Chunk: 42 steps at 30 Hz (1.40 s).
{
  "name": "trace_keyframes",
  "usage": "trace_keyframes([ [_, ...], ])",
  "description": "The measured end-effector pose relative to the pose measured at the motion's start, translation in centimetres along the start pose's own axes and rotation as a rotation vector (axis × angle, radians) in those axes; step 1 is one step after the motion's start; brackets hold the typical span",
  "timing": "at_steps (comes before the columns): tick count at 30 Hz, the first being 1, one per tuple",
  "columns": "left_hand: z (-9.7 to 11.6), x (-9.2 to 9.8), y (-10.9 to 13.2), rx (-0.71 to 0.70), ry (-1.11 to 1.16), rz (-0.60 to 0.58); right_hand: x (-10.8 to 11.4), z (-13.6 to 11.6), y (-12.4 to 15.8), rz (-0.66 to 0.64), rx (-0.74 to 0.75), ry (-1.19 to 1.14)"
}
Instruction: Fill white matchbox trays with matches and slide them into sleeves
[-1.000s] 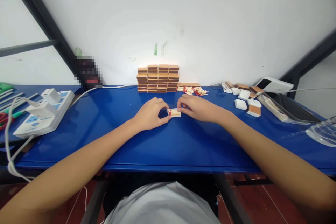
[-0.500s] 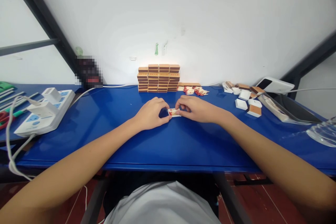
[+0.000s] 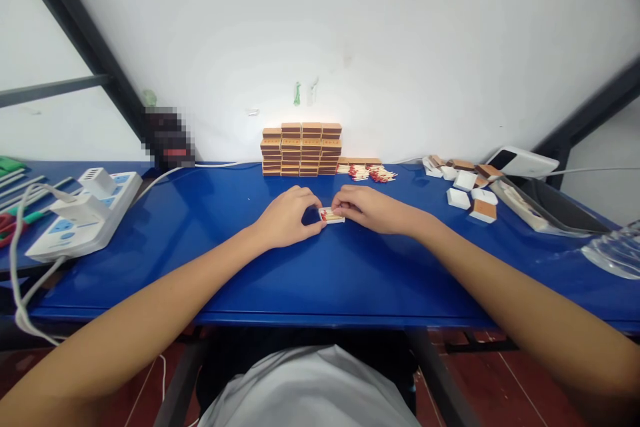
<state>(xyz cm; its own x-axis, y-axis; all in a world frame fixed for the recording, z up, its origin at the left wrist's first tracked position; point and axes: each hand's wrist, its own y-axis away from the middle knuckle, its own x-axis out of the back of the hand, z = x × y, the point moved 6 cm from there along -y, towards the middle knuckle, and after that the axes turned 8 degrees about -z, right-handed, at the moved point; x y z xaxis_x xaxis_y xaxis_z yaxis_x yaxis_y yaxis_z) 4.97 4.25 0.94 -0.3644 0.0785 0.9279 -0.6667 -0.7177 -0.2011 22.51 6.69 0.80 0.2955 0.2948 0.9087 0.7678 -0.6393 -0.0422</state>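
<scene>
A small white matchbox tray point(image 3: 341, 220) lies on the blue table, with red-tipped matches point(image 3: 330, 215) inside it. My left hand point(image 3: 291, 215) holds the tray's left end between thumb and forefinger. From the right, my right hand point(image 3: 363, 207) reaches over the tray, its thumb and forefinger closed together on the matches; the fingertips partly hide them. Behind my hands stands a stack of brown matchboxes point(image 3: 301, 150). Just right of the stack are two loose piles of matches point(image 3: 382, 174).
Several loose matchbox parts point(image 3: 459, 198) are scattered at the right, near a white device point(image 3: 525, 165) and a dark tray point(image 3: 565, 207). Clear plastic point(image 3: 615, 253) lies at the far right. A white power strip point(image 3: 90, 217) with cables and red-handled scissors point(image 3: 7, 228) are on the left.
My right thumb and fingertips have shifted slightly left and up over the tray, and more of the matches show. My left hand stays at the tray's left end.
</scene>
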Motion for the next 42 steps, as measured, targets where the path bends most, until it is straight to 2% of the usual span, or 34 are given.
trace_keyframes([
  [11, 0.04, -0.05, 0.0, 0.001, 0.001, -0.009, -0.18, -0.29, -0.1, 0.014, -0.016, -0.035],
  [18, -0.03, -0.09, 0.05, 0.001, 0.0, -0.004, 0.05, -0.36, -0.16, 0.1, -0.016, 0.048],
  [42, 0.14, 0.01, 0.06, 0.004, 0.01, -0.011, 0.23, -0.7, -0.32, 0.064, 0.033, -0.023],
])
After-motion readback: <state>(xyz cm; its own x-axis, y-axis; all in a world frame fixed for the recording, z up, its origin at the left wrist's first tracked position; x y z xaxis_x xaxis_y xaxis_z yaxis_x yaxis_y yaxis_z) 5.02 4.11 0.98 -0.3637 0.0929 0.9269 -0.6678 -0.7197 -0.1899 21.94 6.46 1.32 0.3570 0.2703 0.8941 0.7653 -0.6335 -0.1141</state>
